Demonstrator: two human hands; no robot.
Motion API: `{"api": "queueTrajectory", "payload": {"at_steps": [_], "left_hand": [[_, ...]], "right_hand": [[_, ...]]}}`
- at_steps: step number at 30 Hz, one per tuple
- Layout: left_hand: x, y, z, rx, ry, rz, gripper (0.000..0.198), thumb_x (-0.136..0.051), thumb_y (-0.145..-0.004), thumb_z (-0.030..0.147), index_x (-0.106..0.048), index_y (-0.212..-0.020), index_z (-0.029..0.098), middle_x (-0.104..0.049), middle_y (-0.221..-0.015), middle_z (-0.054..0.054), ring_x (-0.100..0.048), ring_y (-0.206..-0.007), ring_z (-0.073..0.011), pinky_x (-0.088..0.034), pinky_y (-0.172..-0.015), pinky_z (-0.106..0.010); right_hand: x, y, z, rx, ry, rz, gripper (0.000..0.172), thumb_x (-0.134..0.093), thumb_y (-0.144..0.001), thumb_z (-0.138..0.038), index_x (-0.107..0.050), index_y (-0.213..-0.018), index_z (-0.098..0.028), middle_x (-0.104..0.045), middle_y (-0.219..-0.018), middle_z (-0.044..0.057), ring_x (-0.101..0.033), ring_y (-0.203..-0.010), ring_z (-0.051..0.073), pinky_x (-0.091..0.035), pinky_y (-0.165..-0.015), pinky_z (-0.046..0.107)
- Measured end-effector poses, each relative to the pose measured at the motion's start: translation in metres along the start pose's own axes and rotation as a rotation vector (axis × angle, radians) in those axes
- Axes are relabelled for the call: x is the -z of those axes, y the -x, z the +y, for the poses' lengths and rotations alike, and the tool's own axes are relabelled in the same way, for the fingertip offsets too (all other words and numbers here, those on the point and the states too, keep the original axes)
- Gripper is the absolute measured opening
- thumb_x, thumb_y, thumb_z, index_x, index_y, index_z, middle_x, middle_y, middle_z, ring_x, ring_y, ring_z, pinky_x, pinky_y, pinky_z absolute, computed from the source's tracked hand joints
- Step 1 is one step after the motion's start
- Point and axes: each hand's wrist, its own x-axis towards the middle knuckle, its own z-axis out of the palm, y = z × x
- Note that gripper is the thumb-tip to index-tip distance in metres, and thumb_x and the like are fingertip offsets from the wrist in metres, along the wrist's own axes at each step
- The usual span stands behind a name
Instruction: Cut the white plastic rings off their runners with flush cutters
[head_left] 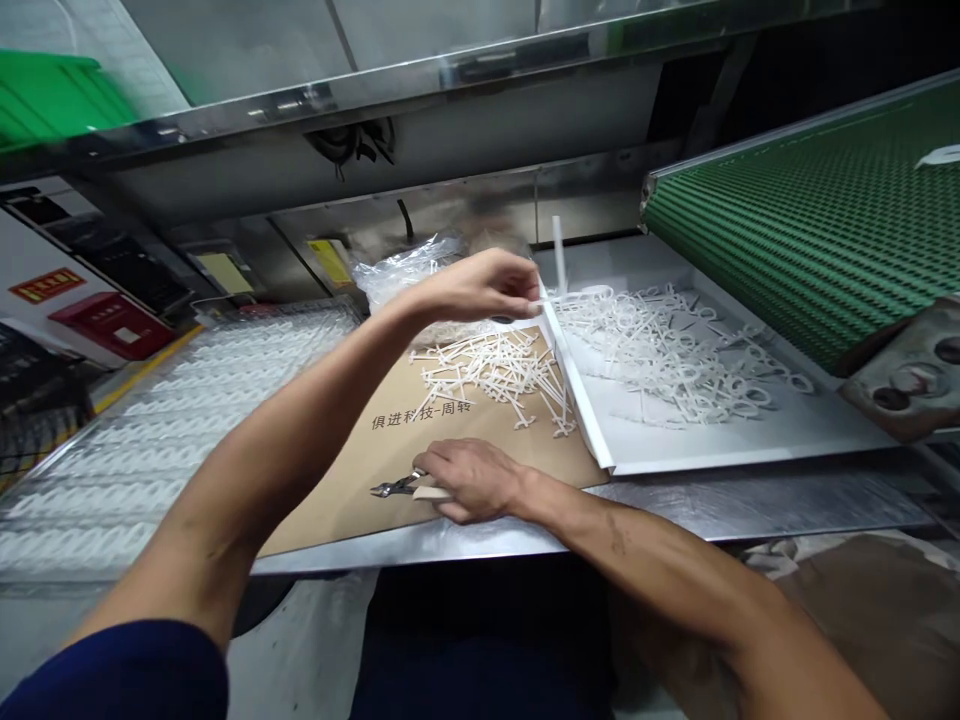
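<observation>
My left hand (495, 284) is raised over the tray's left wall, its fingers pinched on a thin white plastic part (559, 258). Below it, a loose heap of white plastic sticks (495, 370) lies on brown cardboard (352, 480). My right hand (472, 480) rests low over the cardboard's front part, wrapped round the pale handles of cutting pliers (397, 487). The metal jaws of the pliers point left. Many white ringed parts (675, 350) are piled in the white tray (600, 440) on the right.
A green conveyor belt (810, 210) slopes above the tray's right side. Left of the cardboard are clear trays (172, 430) with rows of white parts. A clear plastic bag (405, 270) lies behind the heap. A metal ledge (450, 75) crosses above, with a green bin (52, 95).
</observation>
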Motion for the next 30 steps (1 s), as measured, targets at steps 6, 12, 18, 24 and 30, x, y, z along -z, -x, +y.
{"api": "queueTrajectory", "payload": {"at_steps": [6, 12, 18, 24, 30], "left_hand": [[-0.066, 0.164, -0.065, 0.165, -0.232, 0.416, 0.031, -0.071, -0.094, 0.049, -0.073, -0.117, 0.028, -0.080, -0.107, 0.000, -0.075, -0.087, -0.0193, -0.063, -0.071, -0.031], [-0.149, 0.268, -0.090, 0.375, -0.244, 0.516, 0.031, -0.062, -0.091, 0.057, -0.071, -0.118, 0.047, -0.079, -0.112, 0.004, -0.077, -0.092, -0.0300, -0.064, -0.073, -0.050], [-0.168, 0.270, -0.093, 0.333, -0.147, 0.474, 0.034, -0.059, -0.087, 0.055, -0.068, -0.119, 0.047, -0.073, -0.121, -0.002, -0.072, -0.111, -0.0398, -0.058, -0.094, -0.065], [-0.176, 0.263, -0.079, 0.359, -0.149, 0.577, 0.025, -0.059, -0.092, 0.051, -0.068, -0.111, 0.037, -0.074, -0.114, -0.008, -0.070, -0.106, -0.0392, -0.054, -0.093, -0.061], [-0.182, 0.261, -0.049, 0.513, -0.032, 0.791, 0.023, -0.069, -0.095, 0.045, -0.069, -0.111, 0.029, -0.076, -0.104, -0.002, -0.071, -0.086, -0.0229, -0.058, -0.081, -0.038]], "right_hand": [[-0.008, -0.002, -0.005, 0.057, -0.024, -0.002, 0.032, -0.062, -0.095, -0.031, -0.059, -0.121, -0.013, -0.072, -0.110, 0.013, -0.069, -0.095, 0.028, -0.056, -0.085, 0.039], [-0.006, -0.001, -0.008, 0.080, -0.007, -0.029, 0.035, -0.055, -0.105, -0.034, -0.055, -0.132, -0.013, -0.070, -0.129, 0.014, -0.062, -0.122, 0.024, -0.049, -0.106, 0.033], [-0.006, 0.000, -0.012, 0.085, -0.004, -0.003, 0.043, -0.050, -0.109, -0.039, -0.052, -0.138, -0.007, -0.067, -0.132, 0.016, -0.063, -0.120, 0.023, -0.047, -0.109, 0.030], [-0.003, 0.000, -0.010, 0.033, -0.081, -0.029, 0.054, -0.051, -0.107, -0.047, -0.050, -0.142, -0.006, -0.066, -0.134, 0.018, -0.063, -0.123, 0.026, -0.047, -0.113, 0.037], [0.007, 0.006, -0.015, -0.107, -0.471, 0.071, 0.053, -0.064, -0.096, -0.044, -0.052, -0.138, -0.014, -0.067, -0.130, 0.019, -0.064, -0.123, 0.031, -0.052, -0.107, 0.045]]}}
